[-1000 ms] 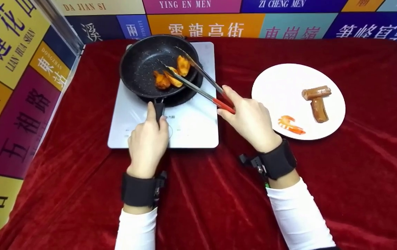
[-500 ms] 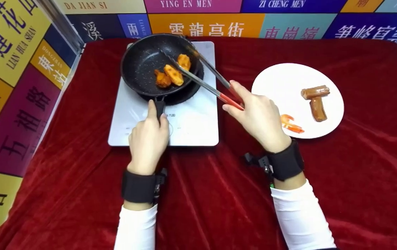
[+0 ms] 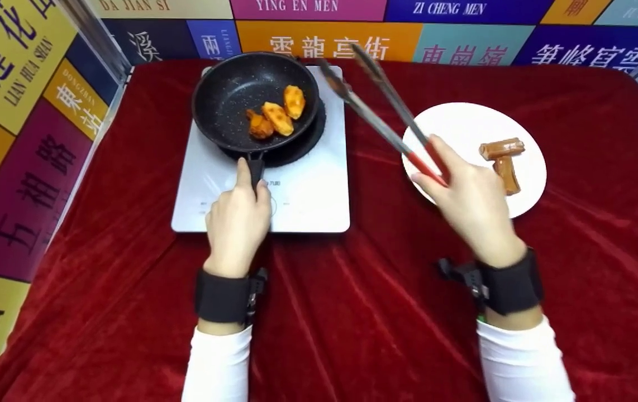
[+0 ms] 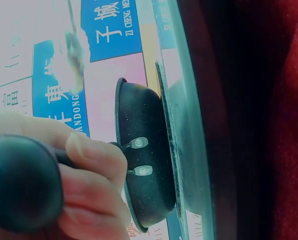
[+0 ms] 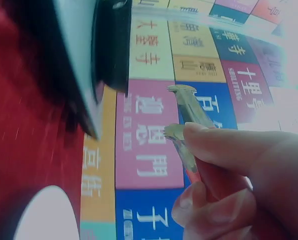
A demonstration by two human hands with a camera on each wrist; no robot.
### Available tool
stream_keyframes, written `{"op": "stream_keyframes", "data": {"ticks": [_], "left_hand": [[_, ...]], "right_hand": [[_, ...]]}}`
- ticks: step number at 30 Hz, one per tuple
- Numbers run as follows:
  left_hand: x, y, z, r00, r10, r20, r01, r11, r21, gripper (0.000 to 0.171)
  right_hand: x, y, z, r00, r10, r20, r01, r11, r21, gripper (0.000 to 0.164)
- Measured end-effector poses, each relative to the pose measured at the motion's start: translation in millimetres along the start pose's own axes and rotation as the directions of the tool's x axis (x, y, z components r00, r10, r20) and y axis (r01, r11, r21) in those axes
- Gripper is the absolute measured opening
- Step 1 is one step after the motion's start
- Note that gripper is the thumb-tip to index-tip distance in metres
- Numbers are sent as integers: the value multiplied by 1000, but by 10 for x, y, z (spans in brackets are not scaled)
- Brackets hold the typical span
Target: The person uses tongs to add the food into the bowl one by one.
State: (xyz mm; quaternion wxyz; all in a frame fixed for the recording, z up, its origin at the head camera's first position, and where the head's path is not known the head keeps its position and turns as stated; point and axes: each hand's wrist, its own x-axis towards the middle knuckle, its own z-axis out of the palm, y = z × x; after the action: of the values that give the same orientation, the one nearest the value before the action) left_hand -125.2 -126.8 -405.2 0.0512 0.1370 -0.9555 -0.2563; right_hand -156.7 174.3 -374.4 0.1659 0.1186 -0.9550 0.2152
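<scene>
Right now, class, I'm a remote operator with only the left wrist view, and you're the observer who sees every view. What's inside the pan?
Observer: Three orange-brown pieces of food lie in the pan.
Operator: What is to the right of the cooker?
Observer: A white plate, lying on the red cloth.
Operator: What does the right hand hold?
Observer: Tongs, with their tips apart and nothing between them.

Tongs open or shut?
Open: in the head view, the tongs in the right hand show a clear gap between their tips, nothing held.
</scene>
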Motion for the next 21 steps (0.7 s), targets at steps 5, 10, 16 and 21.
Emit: {"op": "stream_keyframes", "data": {"ticks": [5,10,16,21], "left_hand": [[-6,0,6,1000,4,-6,-4,1000,4,58],[-6,-14,-14,1000,-3,-12,3,1000,5,57],[-10,-8,-12,1000,-3,-10,3,1000,1,57],[-24,14,-2,1000,1,-8,-1,1000,0,57]], "right_hand": [[-171,225,-132,999,43,-11,-43,999,-20,56],[-309,382,-193,994,107,0,-107,994,-30,58],[-452,516,-233,994,109,-5,-109,992,-62,58],[-598,635,-294,989,145,15,-143,987,-76,56]]}}
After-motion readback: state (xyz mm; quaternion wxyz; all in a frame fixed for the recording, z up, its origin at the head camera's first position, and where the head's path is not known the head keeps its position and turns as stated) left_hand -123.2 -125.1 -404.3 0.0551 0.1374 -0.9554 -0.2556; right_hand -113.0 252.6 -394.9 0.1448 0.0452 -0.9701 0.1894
